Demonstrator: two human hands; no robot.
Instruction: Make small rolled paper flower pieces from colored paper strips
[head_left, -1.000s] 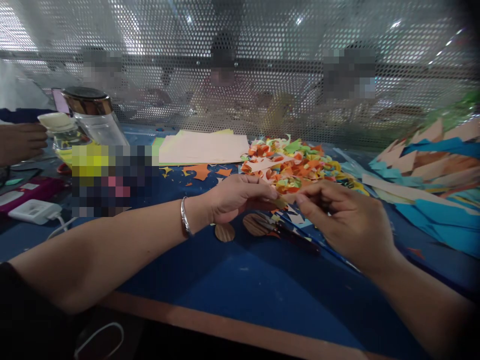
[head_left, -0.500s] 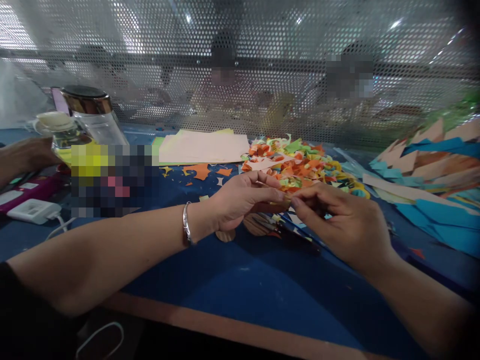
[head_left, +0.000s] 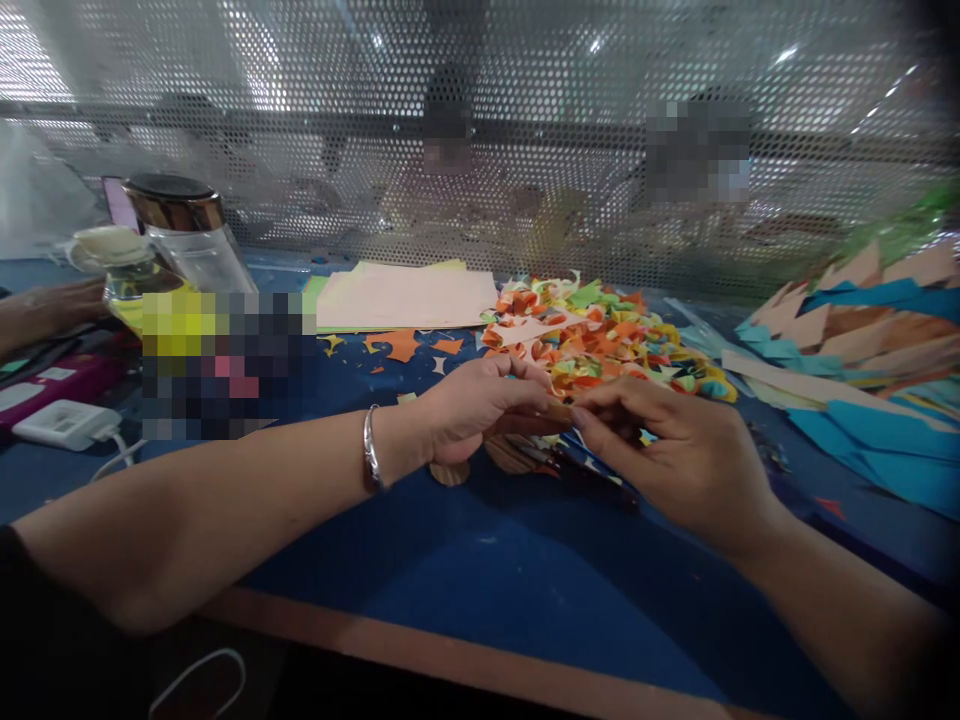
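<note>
Paper piece (head_left: 556, 411) sits above the worktop (head_left: 450, 560), pinched at the fingertips of my left hand (head_left: 480, 408) and right hand (head_left: 679, 445); if I tug unevenly, it could tear or slip away.

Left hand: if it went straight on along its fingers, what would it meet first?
Most likely the right hand, whose thumb and fingertips sit just ahead of the left hand; whether they touch is unclear.

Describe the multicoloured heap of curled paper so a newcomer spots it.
Find the grey perforated screen behind the blue tabletop. Before it, right of the flat pale-pink paper sheet, sits the multicoloured curled-paper heap: small jumbled curls, unlike that smooth sheet.
</note>
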